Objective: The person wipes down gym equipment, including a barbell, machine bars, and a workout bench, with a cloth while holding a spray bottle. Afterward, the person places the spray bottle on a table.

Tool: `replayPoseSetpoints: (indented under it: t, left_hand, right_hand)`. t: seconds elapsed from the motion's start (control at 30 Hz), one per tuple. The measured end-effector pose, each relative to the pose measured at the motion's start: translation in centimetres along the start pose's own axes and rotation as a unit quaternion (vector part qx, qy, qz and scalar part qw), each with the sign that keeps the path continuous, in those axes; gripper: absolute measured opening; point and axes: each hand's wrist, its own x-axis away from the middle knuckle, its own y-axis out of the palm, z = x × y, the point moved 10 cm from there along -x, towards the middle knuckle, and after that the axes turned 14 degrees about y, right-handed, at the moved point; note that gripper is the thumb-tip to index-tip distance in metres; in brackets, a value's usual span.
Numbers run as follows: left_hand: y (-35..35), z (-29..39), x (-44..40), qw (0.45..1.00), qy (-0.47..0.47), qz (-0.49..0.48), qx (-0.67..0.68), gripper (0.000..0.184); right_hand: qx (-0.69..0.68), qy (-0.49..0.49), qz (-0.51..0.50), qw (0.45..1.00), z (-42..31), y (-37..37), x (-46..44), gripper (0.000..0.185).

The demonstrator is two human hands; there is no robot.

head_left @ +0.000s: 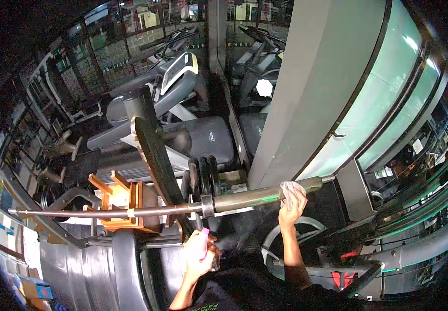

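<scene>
The right hand (293, 208) holds a crumpled pale cloth (290, 191) against the thick end of a long barbell (244, 199), while the left hand (197, 259) grips a pink-topped bottle (204, 243) below the bar.

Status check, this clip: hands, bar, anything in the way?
Left hand gripping pink-topped bottle. Right hand holding crumpled cloth against barbell sleeve. Nothing visibly blocking the cloth there.
</scene>
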Motion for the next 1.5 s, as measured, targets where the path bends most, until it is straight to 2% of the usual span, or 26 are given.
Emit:
replayPoseSetpoints:
  t: [0.1, 0.17, 0.2, 0.27, 0.3, 0.33, 0.4, 0.43, 0.5, 0.53, 0.57, 0.6, 0.63, 0.7, 0.77, 0.8, 0.87, 0.9, 0.93, 0.97, 1.03, 1.17, 1.3, 1.37, 1.43, 1.5]
  left_hand:
    - [0.1, 0.3, 0.1, 0.995, 0.056, -0.027, -0.074, 0.024]
    - [0.0, 1.0, -0.1, 0.998, 0.042, -0.022, -0.044, 0.023]
    - [0.0, 1.1, -0.2, 0.999, 0.029, -0.016, -0.013, 0.021]
    - [0.4, 0.3, 0.5, 0.999, 0.008, 0.002, 0.032, 0.017]
    - [0.5, -0.2, 0.8, 0.997, -0.014, 0.018, 0.076, 0.014]
    - [0.7, 0.1, 0.4, 0.996, -0.024, 0.020, 0.082, 0.009]
    - [1.1, 0.0, 1.0, 0.995, -0.034, 0.022, 0.096, 0.009]
    - [1.1, -0.2, 1.2, 0.993, -0.041, 0.031, 0.108, 0.008]
    - [0.8, -0.5, 1.7, 0.987, -0.052, 0.065, 0.135, 0.009]
    - [0.5, -0.7, 2.3, 0.979, -0.067, 0.098, 0.164, 0.011]
    - [-0.1, -0.9, 2.7, 0.980, -0.069, 0.100, 0.160, 0.011]
    - [-0.5, -0.9, 2.8, 0.995, -0.041, 0.054, 0.079, 0.014]
    - [-0.4, -0.6, 2.7, 1.000, -0.012, 0.008, -0.001, 0.017]
    - [-0.9, 0.2, 2.1, 0.999, -0.001, 0.030, 0.025, 0.023]
    - [-1.2, 0.7, 1.7, 0.999, 0.017, 0.021, -0.031, 0.023]
    - [-1.1, 0.2, 2.3, 0.999, 0.017, 0.045, -0.010, 0.019]
    - [-0.7, -1.1, 3.5, 0.999, -0.014, 0.052, -0.008, 0.016]
    - [-0.5, -1.9, 3.8, 0.997, -0.048, 0.057, -0.007, 0.014]
    - [0.0, -1.6, 3.4, 0.997, -0.048, 0.052, -0.006, 0.014]
    - [0.5, -1.0, 2.7, 0.995, -0.053, 0.070, 0.039, 0.013]
    - [1.0, -0.8, 2.3, 0.991, -0.059, 0.086, 0.085, 0.012]
    - [1.9, -0.4, 1.8, 0.990, -0.062, 0.068, 0.107, 0.012]
    - [1.7, -0.5, 2.3, 0.993, -0.055, 0.049, 0.093, 0.011]
    - [1.6, -0.6, 2.1, 0.994, -0.053, 0.056, 0.083, 0.011]
    - [1.4, 0.0, 1.7, 0.994, -0.056, 0.062, 0.071, 0.011]
    - [1.5, 0.0, 1.3, 0.993, -0.100, 0.053, 0.041, 0.011]
  right_hand:
    - [-0.012, -0.003, 0.001, 1.000, -0.7, -0.3, -0.6, 0.021]
    - [-0.058, 0.110, -0.017, 0.992, -1.9, -0.3, -2.4, 0.030]
    - [-0.026, 0.128, -0.041, 0.991, -3.2, 0.7, -2.8, 0.034]
    - [-0.011, 0.087, -0.261, 0.961, -9.8, 5.2, -2.1, 0.032]
    - [-0.056, 0.041, -0.324, 0.944, -12.8, 7.4, 0.1, 0.032]
    - [-0.128, 0.095, -0.377, 0.912, -15.0, 9.0, 1.8, 0.035]
    - [-0.065, -0.060, -0.296, 0.951, -19.4, 8.8, 3.6, 0.049]
    - [-0.066, -0.059, -0.295, 0.951, -19.1, 8.6, 3.5, 0.049]
    - [-0.091, -0.016, -0.348, 0.933, -17.1, 8.7, 3.2, 0.048]
    - [-0.101, -0.021, -0.339, 0.935, -15.8, 7.9, 2.1, 0.047]
    - [-0.064, 0.009, -0.304, 0.951, -13.4, 6.6, 0.6, 0.044]
    - [-0.046, 0.077, -0.277, 0.957, -9.5, 5.6, -0.9, 0.043]
    - [0.058, 0.031, -0.212, 0.975, -7.3, 3.3, -3.3, 0.039]
    - [0.128, 0.085, -0.104, 0.982, -1.5, -0.7, -6.7, 0.030]
    - [0.080, 0.120, -0.072, 0.987, 1.1, -1.9, -7.7, 0.028]
    - [0.098, 0.080, -0.070, 0.989, -1.3, -1.3, -7.7, 0.029]
    - [0.072, 0.101, -0.152, 0.981, -5.1, 1.5, -5.4, 0.035]
    - [0.029, 0.111, -0.198, 0.974, -7.7, 3.1, -3.9, 0.038]
    - [-0.125, 0.148, -0.257, 0.947, -7.9, 6.0, -0.9, 0.038]
    - [-0.067, 0.011, -0.269, 0.961, -13.6, 5.5, -0.8, 0.033]
    - [-0.089, -0.039, -0.282, 0.954, -16.7, 7.3, 2.0, 0.036]
    - [-0.006, -0.036, -0.282, 0.959, -13.2, 6.2, -0.4, 0.034]
    - [0.127, 0.093, -0.168, 0.973, -1.6, 0.8, -6.8, 0.027]
    - [0.189, 0.082, -0.155, 0.966, 0.1, -0.2, -8.3, 0.025]
    - [0.150, 0.096, -0.183, 0.967, 0.5, 0.8, -7.7, 0.029]
    - [0.138, 0.055, -0.175, 0.973, -0.7, 1.2, -7.1, 0.037]
